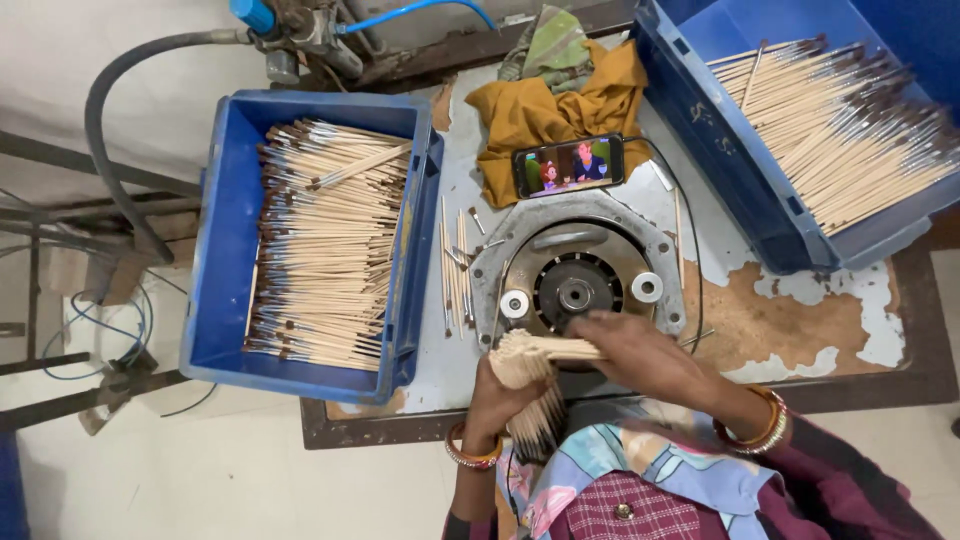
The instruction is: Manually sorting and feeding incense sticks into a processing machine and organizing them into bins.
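the left hand (497, 398) grips a bundle of brush sticks (530, 385) upright at the table edge, below the round machine (575, 290); the right hand (640, 355) pinches a few sticks off its top. feeding the machine looks in hand; next needs a single stick separated cleanly.

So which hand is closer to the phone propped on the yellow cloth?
Right. The right hand lies over the stick bundle, below the phone; the left hand grips the bundle lower and further left.
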